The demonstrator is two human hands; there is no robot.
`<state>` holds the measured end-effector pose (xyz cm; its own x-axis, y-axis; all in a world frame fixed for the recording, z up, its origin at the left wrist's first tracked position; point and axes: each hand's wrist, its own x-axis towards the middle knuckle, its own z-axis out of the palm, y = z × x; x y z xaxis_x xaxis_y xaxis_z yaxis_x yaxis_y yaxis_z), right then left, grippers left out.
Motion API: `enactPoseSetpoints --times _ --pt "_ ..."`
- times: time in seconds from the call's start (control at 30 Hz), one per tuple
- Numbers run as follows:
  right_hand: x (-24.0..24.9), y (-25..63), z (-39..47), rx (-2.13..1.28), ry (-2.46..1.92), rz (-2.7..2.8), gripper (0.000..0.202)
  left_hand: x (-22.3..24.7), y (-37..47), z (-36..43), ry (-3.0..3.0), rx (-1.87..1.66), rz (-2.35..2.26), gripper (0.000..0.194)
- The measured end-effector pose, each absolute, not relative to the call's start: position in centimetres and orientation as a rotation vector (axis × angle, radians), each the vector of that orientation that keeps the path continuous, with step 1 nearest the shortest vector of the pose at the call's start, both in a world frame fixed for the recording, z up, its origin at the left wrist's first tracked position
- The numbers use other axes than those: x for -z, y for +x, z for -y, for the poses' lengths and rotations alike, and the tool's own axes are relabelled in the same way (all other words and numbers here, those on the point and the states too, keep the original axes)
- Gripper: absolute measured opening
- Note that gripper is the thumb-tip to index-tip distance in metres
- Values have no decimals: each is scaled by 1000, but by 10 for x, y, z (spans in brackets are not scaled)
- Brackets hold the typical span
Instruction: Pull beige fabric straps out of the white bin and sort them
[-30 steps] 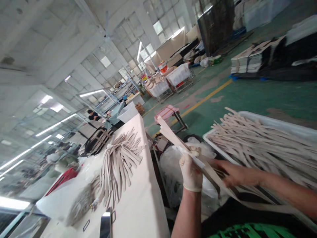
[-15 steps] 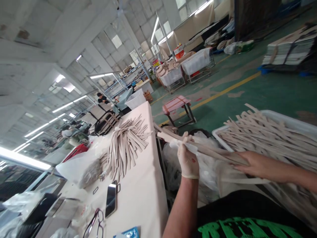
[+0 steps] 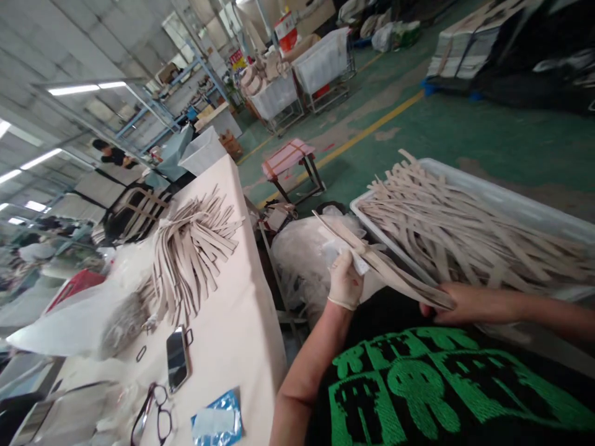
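The gloved left hand (image 3: 344,282) has its fingers closed around a white cloth (image 3: 356,260) and the middle of a bundle of beige strips (image 3: 385,269), which slants from above a clear plastic bag (image 3: 297,260) down toward the bare right hand (image 3: 458,303); that hand's fingers pinch the bundle's lower end, just beside the white bin (image 3: 511,207). The bin is heaped with more strips (image 3: 455,229) and stands to the right of the bundle. Left of the bin, the worktop (image 3: 242,322) carries a fanned pile of strips (image 3: 190,254), a phone (image 3: 177,359) and glasses (image 3: 151,415).
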<state>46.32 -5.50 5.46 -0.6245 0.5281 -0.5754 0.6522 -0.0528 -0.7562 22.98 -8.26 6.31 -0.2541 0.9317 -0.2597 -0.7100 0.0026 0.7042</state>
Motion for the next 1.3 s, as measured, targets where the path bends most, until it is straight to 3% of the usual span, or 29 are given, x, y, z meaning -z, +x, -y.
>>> enactPoseSetpoints --times 0.13,0.37,0.57,0.67,1.07,1.3 --pt "-47 429 59 2021 1064 -2052 33 -56 233 86 440 -1548 -1006 40" --pt "-58 369 44 2458 935 -2053 49 -43 220 94 634 -1310 -1209 59" --pt "-52 365 45 2567 1113 -2063 67 -47 192 83 596 -1728 -1342 44" --pt "-48 372 48 2568 1110 -2006 72 -48 181 80 505 -1799 -1408 42" --pt "-33 377 52 2516 1417 -1871 52 -38 175 82 519 -1686 -1451 40" --pt "-48 399 56 2381 1430 -1996 66 -49 164 66 108 -1643 -1293 22"
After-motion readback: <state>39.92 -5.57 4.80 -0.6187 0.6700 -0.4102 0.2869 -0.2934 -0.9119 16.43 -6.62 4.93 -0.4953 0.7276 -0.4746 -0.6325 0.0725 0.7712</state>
